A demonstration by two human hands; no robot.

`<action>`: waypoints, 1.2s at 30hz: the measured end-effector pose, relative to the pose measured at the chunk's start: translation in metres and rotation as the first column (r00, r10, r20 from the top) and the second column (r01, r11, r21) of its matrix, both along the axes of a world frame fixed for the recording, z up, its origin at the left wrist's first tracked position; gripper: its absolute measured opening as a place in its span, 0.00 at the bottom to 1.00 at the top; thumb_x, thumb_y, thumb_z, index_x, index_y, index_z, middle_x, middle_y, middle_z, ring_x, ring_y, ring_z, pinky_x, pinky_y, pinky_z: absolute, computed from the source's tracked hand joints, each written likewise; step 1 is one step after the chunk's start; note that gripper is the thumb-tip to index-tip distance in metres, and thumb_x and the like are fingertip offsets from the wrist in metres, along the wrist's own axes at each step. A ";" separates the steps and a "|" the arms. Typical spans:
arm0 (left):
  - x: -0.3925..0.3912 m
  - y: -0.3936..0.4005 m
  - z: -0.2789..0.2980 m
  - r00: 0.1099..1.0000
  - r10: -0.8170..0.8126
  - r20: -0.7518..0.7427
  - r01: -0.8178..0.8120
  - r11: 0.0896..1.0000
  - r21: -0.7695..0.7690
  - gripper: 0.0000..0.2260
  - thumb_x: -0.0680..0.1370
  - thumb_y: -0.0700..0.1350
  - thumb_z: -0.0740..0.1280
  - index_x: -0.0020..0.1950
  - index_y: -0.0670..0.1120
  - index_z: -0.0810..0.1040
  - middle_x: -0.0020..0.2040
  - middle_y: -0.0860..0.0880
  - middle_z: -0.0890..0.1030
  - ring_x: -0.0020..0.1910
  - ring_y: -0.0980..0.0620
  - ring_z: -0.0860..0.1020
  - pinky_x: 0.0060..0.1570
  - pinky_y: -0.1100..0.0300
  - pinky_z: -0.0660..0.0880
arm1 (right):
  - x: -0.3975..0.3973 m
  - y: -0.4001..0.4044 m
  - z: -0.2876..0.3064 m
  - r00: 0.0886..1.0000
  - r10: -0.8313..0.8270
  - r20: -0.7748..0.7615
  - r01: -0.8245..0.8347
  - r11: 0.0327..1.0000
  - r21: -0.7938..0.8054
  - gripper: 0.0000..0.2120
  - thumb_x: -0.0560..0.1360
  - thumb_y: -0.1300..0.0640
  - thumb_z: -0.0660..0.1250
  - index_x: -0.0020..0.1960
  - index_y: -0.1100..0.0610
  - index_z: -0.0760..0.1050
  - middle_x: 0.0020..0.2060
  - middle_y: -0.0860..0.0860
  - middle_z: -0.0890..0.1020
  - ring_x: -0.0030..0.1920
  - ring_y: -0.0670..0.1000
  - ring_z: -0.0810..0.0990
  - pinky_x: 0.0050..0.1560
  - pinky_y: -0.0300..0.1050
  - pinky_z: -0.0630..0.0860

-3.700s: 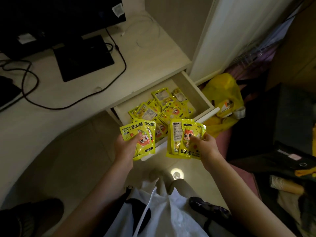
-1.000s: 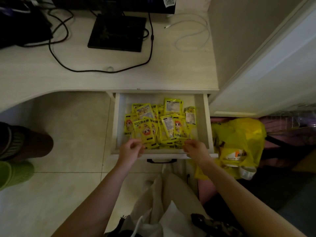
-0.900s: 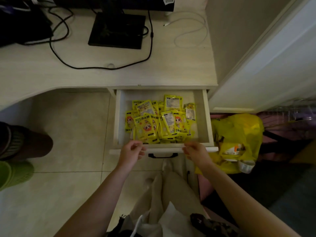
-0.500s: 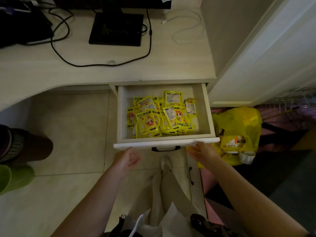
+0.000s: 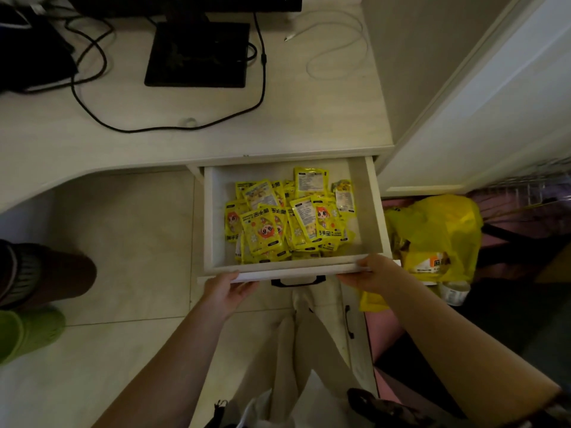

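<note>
Under the desk (image 5: 191, 137), the open drawer (image 5: 212, 223) holds yellow packets (image 5: 290, 222); your left hand (image 5: 227, 293) and right hand (image 5: 372, 273) touch its front, fingers nearly straight, clasping nothing.

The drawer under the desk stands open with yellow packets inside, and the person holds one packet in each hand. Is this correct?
Not quite. The hands hold no packet: the left hand and the right hand both rest at the front edge of the drawer. The drawer stands open, and the yellow packets all lie inside, as the head view shows.
</note>
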State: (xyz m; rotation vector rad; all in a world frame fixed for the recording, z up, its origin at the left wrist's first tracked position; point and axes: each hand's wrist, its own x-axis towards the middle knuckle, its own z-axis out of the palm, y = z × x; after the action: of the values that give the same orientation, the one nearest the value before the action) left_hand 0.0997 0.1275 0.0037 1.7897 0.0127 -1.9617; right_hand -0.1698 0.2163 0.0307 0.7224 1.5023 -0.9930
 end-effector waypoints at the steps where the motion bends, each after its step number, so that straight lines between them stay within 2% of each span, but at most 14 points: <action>1: 0.000 -0.002 0.000 1.000 -0.004 0.008 0.004 1.000 -0.006 0.03 0.78 0.30 0.59 0.48 0.36 0.69 0.60 0.31 0.70 0.60 0.32 0.73 0.53 0.42 0.73 | -0.001 -0.003 0.001 1.000 -0.011 -0.001 0.011 1.000 0.003 0.10 0.79 0.69 0.54 0.61 0.63 0.61 0.69 0.65 0.64 0.68 0.66 0.67 0.64 0.64 0.69; 4: -0.004 -0.012 0.002 1.000 -0.014 0.008 0.014 1.000 -0.026 0.02 0.78 0.31 0.60 0.49 0.35 0.70 0.58 0.31 0.71 0.50 0.34 0.76 0.52 0.43 0.74 | -0.003 -0.014 0.008 0.999 -0.021 -0.024 0.021 1.000 -0.003 0.10 0.80 0.70 0.53 0.60 0.63 0.60 0.69 0.65 0.63 0.69 0.65 0.66 0.64 0.64 0.68; 6: -0.007 -0.020 0.002 1.000 -0.009 0.003 0.010 0.999 -0.043 0.02 0.78 0.31 0.60 0.49 0.35 0.70 0.57 0.32 0.72 0.48 0.35 0.77 0.50 0.42 0.78 | -0.007 -0.022 0.008 1.000 -0.020 -0.018 0.020 1.000 -0.009 0.12 0.79 0.70 0.53 0.61 0.64 0.61 0.69 0.65 0.63 0.69 0.66 0.66 0.64 0.63 0.69; 8: -0.011 -0.028 0.001 1.000 0.000 -0.003 0.000 0.998 -0.055 0.03 0.78 0.30 0.60 0.50 0.36 0.70 0.58 0.32 0.72 0.49 0.35 0.77 0.50 0.42 0.78 | -0.012 -0.030 0.006 1.000 0.002 -0.019 -0.002 1.000 -0.007 0.11 0.79 0.70 0.54 0.61 0.64 0.61 0.69 0.66 0.64 0.68 0.67 0.67 0.65 0.64 0.69; 13: -0.020 -0.050 0.002 1.000 0.000 0.016 0.001 0.998 -0.059 0.04 0.78 0.30 0.60 0.50 0.36 0.70 0.56 0.32 0.71 0.49 0.35 0.76 0.51 0.42 0.74 | -0.024 -0.049 0.006 1.000 0.030 -0.005 -0.030 1.000 -0.005 0.20 0.79 0.71 0.55 0.70 0.65 0.59 0.69 0.67 0.64 0.68 0.68 0.67 0.65 0.64 0.69; 19: -0.029 -0.072 0.000 1.000 0.002 0.023 0.000 0.997 -0.076 0.03 0.78 0.30 0.61 0.49 0.36 0.70 0.58 0.32 0.70 0.49 0.35 0.76 0.54 0.40 0.73 | -0.036 -0.070 0.004 0.997 0.080 0.000 -0.080 0.997 -0.024 0.15 0.78 0.71 0.57 0.64 0.64 0.61 0.67 0.67 0.67 0.66 0.68 0.70 0.61 0.64 0.72; 27: -0.049 -0.112 -0.005 0.999 0.032 0.034 -0.027 0.992 -0.119 0.02 0.78 0.32 0.63 0.49 0.35 0.71 0.61 0.30 0.71 0.50 0.35 0.77 0.52 0.44 0.75 | -0.052 -0.108 -0.001 0.974 0.214 -0.069 -0.219 0.974 -0.064 0.19 0.80 0.65 0.58 0.69 0.68 0.59 0.62 0.68 0.73 0.62 0.66 0.76 0.54 0.60 0.75; 30: -0.058 -0.128 -0.001 0.999 0.031 0.031 -0.027 0.992 -0.125 0.02 0.78 0.33 0.64 0.49 0.34 0.71 0.58 0.31 0.73 0.49 0.36 0.77 0.52 0.45 0.76 | -0.059 -0.123 -0.004 0.965 0.248 -0.088 -0.255 0.962 -0.093 0.18 0.80 0.64 0.58 0.68 0.69 0.60 0.55 0.70 0.77 0.61 0.66 0.77 0.51 0.58 0.75; 31: -0.061 -0.134 0.000 0.999 0.032 0.026 -0.029 0.991 -0.128 0.02 0.78 0.33 0.64 0.48 0.35 0.71 0.58 0.32 0.74 0.48 0.37 0.77 0.50 0.46 0.78 | -0.062 -0.128 -0.005 0.965 0.247 -0.090 -0.255 0.961 -0.102 0.18 0.80 0.63 0.58 0.68 0.69 0.61 0.55 0.70 0.77 0.61 0.66 0.77 0.51 0.57 0.76; 33: -0.066 -0.145 0.001 0.999 0.030 0.015 -0.028 0.990 -0.135 0.03 0.78 0.33 0.64 0.49 0.34 0.71 0.57 0.32 0.74 0.48 0.37 0.78 0.41 0.49 0.82 | -0.067 -0.138 -0.007 0.966 0.244 -0.089 -0.254 0.960 -0.119 0.18 0.80 0.63 0.58 0.68 0.69 0.61 0.58 0.70 0.76 0.61 0.66 0.77 0.54 0.58 0.76; 34: -0.067 -0.150 0.000 0.999 0.031 0.013 -0.029 0.990 -0.139 0.04 0.77 0.33 0.64 0.51 0.34 0.72 0.57 0.32 0.74 0.50 0.37 0.78 0.36 0.50 0.82 | -0.070 -0.143 -0.008 0.966 0.244 -0.091 -0.254 0.959 -0.123 0.18 0.80 0.64 0.58 0.67 0.69 0.61 0.59 0.70 0.76 0.61 0.66 0.77 0.56 0.58 0.76; 36: -0.070 -0.159 -0.003 0.999 0.033 0.018 -0.030 0.989 -0.144 0.10 0.77 0.33 0.65 0.57 0.33 0.71 0.59 0.32 0.74 0.55 0.36 0.77 0.33 0.51 0.82 | -0.074 -0.152 -0.010 0.969 0.230 -0.090 -0.241 0.962 -0.130 0.15 0.80 0.64 0.58 0.65 0.68 0.62 0.58 0.69 0.76 0.61 0.66 0.77 0.60 0.59 0.75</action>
State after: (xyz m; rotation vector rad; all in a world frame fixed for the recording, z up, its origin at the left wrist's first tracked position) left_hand 0.0301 -0.0319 0.0012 1.7060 -0.1042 -1.8728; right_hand -0.2434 0.0646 0.0208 0.3992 1.5252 -0.9400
